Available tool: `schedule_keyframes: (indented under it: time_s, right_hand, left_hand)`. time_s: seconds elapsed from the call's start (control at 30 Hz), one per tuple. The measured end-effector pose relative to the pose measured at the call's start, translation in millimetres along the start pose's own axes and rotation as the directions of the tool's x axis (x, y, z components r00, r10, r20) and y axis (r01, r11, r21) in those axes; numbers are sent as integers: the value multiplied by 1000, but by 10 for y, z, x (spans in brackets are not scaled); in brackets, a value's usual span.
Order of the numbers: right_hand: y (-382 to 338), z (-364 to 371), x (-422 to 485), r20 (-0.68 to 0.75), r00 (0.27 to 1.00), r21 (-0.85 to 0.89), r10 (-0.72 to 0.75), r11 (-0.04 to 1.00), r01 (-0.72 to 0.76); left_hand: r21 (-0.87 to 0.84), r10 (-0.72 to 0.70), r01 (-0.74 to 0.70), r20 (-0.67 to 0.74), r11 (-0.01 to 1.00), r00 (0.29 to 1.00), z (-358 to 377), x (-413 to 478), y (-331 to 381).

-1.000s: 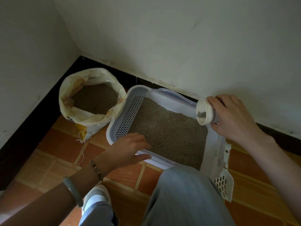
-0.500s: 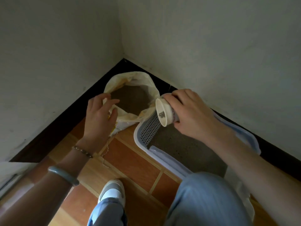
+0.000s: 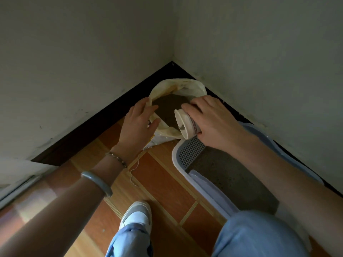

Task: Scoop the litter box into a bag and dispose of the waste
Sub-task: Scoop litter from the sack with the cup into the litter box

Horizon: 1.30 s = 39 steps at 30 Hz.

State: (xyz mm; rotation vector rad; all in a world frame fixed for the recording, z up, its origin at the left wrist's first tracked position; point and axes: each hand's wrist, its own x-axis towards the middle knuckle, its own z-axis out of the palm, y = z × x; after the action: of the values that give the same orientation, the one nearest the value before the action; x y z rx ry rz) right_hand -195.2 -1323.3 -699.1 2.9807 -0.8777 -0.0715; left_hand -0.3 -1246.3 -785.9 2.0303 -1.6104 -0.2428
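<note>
Now our left hand (image 3: 138, 121) has moved to pinch the cream woven sack (image 3: 193, 89) rim open, while our right hand (image 3: 213, 120) grips the small white cup (image 3: 185, 126) tipped over it, ready to dump.

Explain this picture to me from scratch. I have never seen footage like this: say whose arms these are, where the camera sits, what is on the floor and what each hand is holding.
There is no machine here. A person wears a wide-angle camera on the head, so you look down along their own two arms into a room corner. The left hand grips the near rim of an open sack that stands in the corner and holds dark granules. The right hand holds a small cream cup on its side at the sack's mouth, its opening turned towards the camera, with a few dark grains inside. On the tiled floor, right of the sack, lies a pale plastic litter box with a perforated grid at one end and grey litter inside. At the bottom you see the person's shoe and knees in blue trousers.
</note>
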Motion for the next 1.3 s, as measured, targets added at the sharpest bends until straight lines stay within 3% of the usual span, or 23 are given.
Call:
schedule_keyframes:
  time_s: [0.33,0.57,0.67,0.9,1.13,1.3]
  right_hand:
    - [35,466,600,117,982,-50,150,988,-145]
    - [-117,874,1037,287,923,-335,256,930,-154]
    - [-121,1058,1168,331,891,-372,310,911,-179]
    - [-26,1291,1252,339,870,-104,359,933,-345]
    - [-17,1404,1283,372,832,162,412,853,-495]
    - [-92,1385,1249,372,827,495,422,663,-561]
  left_hand:
    - [-5,46,-46,-4,999,999,78,23,-108]
    - [-34,83,-84,-22,996,996,86,20,-163]
    - [-43,96,-97,-20,994,995,78,15,-194]
    - [-70,137,-138,-17,988,990,50,40,-289]
    - [-113,144,-141,17,984,989,-8,87,-330]
    - [-105,130,-127,23,986,991,11,70,-321]
